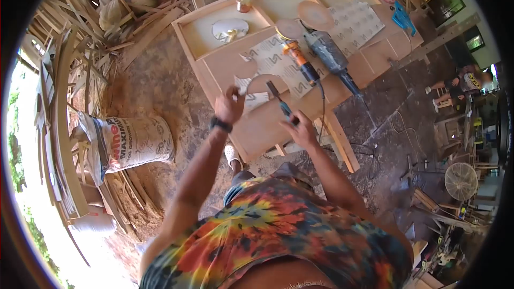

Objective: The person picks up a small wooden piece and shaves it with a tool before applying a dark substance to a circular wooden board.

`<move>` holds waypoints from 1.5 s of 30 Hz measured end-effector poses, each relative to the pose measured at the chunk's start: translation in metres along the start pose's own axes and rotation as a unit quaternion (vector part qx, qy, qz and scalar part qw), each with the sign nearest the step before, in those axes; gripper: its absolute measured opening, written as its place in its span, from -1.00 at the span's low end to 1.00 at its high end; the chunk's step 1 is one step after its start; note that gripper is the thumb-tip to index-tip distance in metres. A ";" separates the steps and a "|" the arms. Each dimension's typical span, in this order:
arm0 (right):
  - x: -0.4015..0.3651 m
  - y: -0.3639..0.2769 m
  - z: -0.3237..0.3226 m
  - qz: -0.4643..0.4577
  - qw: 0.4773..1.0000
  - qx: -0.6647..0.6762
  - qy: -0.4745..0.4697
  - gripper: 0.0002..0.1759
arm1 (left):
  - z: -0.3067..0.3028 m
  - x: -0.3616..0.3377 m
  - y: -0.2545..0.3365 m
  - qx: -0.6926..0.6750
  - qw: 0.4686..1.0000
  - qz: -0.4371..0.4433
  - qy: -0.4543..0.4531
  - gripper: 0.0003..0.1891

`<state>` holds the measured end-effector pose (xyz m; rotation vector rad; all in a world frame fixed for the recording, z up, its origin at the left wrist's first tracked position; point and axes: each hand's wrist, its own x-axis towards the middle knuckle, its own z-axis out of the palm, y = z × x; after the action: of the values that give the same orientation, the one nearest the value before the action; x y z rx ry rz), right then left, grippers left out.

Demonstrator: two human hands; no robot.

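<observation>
My right hand [301, 129] is closed around a flat-bladed hand tool [285, 108] with a dark blade and a teal-and-black handle, its blade pointing away from me. My left hand [229, 105] has its fingers curled together at the near left edge of a printed sheet [272, 56]; what they hold, if anything, is too small to make out. Between the hands, a brown round piece [266, 84] lies on the wooden panel [257, 131]. Just beyond are an orange-and-black power tool [300, 60] and a larger grey one [327, 53], both with round discs.
A glass jar [243, 3] and a white round lid [230, 30] rest on the framed panel. At its far right sits a blue tool [402, 18]. A printed sack [136, 142] stands at left, near stacked timber. A cord [323, 108] hangs over the near edge. Another person [465, 84] is at right.
</observation>
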<state>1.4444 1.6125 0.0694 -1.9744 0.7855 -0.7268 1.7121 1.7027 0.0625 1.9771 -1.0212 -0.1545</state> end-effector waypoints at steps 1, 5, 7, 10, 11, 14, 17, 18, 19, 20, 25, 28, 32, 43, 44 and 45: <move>-0.012 -0.014 0.001 0.009 1.000 0.015 0.006 -0.60 | -0.001 0.041 -0.025 -0.011 1.000 -0.019 0.002 -0.72; -0.064 -0.095 0.014 0.217 0.936 0.267 0.077 -0.53 | -0.003 0.208 -0.104 -0.020 0.986 -0.166 -0.029 -0.56; -0.084 -0.125 0.017 0.278 0.931 0.216 0.098 -0.22 | 0.031 0.278 -0.166 -0.078 0.967 -0.238 -0.043 -0.47; -0.129 -0.118 0.018 0.364 0.926 0.092 0.020 -0.23 | 0.107 0.367 -0.267 -0.126 0.931 -0.336 -0.060 -0.66; -0.147 -0.111 0.022 0.387 0.921 0.037 0.005 -0.28 | 0.082 0.358 -0.223 -0.140 0.919 -0.362 -0.074 -0.65; -0.185 -0.129 0.035 0.448 0.891 -0.071 0.015 -0.33 | 0.123 0.390 -0.261 0.027 0.953 -0.279 -0.118 -0.55; -0.242 -0.127 0.053 0.468 0.876 -0.030 0.112 -0.39 | 0.134 0.410 -0.279 0.135 0.949 -0.253 -0.133 -0.40; -0.249 -0.138 0.054 0.477 0.867 -0.030 0.140 -0.39 | 0.091 0.399 -0.225 0.270 0.940 -0.118 -0.173 -0.55; -0.249 -0.151 0.054 0.521 0.837 0.023 0.169 -0.42 | 0.071 0.377 -0.204 -0.071 0.973 -0.217 -0.036 -0.57; -0.253 -0.159 0.060 0.555 0.805 0.082 0.195 -0.45 | 0.051 0.373 -0.180 -0.077 0.980 -0.182 0.011 -0.63; -0.316 -0.151 0.108 0.357 0.761 0.361 0.405 -0.72 | -0.031 0.298 -0.099 0.082 0.947 0.263 0.162 -0.85; -0.336 -0.162 0.133 0.347 0.730 0.414 0.419 -0.77 | -0.060 0.235 -0.067 0.136 0.897 0.386 0.167 -0.79; -0.392 -0.163 0.172 0.348 0.662 0.432 0.504 -0.81 | -0.099 0.131 -0.003 0.066 0.883 0.454 0.099 -0.81; -0.583 -0.266 0.275 0.428 0.626 0.169 0.629 -0.67 | -0.024 -0.252 0.068 -0.179 0.713 0.622 -0.269 -0.86; -0.594 -0.290 0.284 0.454 0.598 0.141 0.646 -0.65 | -0.017 -0.300 0.084 -0.207 0.687 0.633 -0.292 -0.86; -0.612 -0.291 0.294 0.461 0.582 0.119 0.660 -0.62 | -0.016 -0.341 0.103 -0.227 0.634 0.651 -0.352 -0.86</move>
<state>1.3460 2.3449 0.0726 -0.1936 2.1522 -1.4276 1.4340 1.9267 0.0598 0.2975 -2.3751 -0.3274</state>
